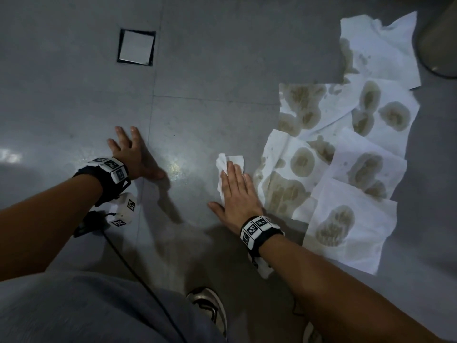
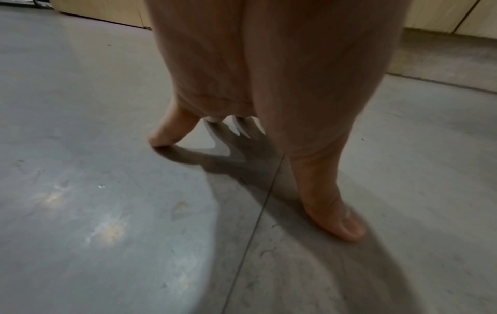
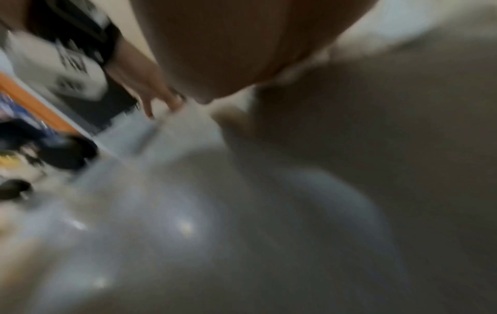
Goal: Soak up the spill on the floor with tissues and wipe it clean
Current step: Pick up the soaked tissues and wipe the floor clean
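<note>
In the head view my right hand (image 1: 233,186) lies flat with straight fingers on a folded white tissue (image 1: 228,162), pressing it to the grey floor (image 1: 197,120). Just right of it, several white tissues (image 1: 346,149) are spread flat and show brownish wet stains. My left hand (image 1: 133,154) rests on bare floor at the left, fingers spread, holding nothing. The left wrist view shows my left hand (image 2: 255,176) propped on its thumb and fingertips. The right wrist view is badly blurred; only my palm (image 3: 236,42) and the floor show.
A square metal floor hatch (image 1: 136,47) sits at the back left. The base of a round bin (image 1: 439,40) stands at the far right corner. A black cable (image 1: 138,276) runs past my knee, and my shoe (image 1: 210,308) is at the bottom centre.
</note>
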Motion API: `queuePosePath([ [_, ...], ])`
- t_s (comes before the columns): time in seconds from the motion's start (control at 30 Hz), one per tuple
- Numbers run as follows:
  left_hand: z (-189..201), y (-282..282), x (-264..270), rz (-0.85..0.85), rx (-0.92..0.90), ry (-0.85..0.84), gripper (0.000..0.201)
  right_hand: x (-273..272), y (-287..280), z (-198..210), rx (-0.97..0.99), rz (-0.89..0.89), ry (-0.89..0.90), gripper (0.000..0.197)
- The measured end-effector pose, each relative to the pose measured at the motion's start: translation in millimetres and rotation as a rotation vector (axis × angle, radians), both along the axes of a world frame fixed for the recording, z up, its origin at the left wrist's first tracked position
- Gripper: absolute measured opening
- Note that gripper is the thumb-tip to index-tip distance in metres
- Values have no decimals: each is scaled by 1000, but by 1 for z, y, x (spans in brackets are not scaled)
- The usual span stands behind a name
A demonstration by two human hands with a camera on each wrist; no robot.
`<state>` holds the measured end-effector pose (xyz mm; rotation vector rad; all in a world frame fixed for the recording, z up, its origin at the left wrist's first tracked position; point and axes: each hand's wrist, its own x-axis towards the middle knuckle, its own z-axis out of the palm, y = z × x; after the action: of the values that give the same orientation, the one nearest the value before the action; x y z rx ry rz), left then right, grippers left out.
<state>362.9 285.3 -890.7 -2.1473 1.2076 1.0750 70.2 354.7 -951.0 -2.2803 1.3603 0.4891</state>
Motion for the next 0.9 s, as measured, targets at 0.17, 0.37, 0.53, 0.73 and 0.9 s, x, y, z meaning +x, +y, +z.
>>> queuePosePath([
  [0.17, -3, 0, 1, -3, 6, 11, 154, 37, 5, 3, 56, 83, -108, 91],
  [0.37, -6, -2, 8, -36, -1, -1, 146, 51, 15, -5, 50, 128, -82, 95],
  [0.53, -15, -2, 8, -47, -11, -37, 145, 69, 14, -2, 76, 225, -152, 89],
  [0.73, -15, 0, 6, -54, -35, -39, 143, 63, 7, 2, 57, 154, -122, 89],
  [0.9, -15, 1, 7, -58, -45, -43, 143, 6, -20, -2, -91, -103, 51, 88],
])
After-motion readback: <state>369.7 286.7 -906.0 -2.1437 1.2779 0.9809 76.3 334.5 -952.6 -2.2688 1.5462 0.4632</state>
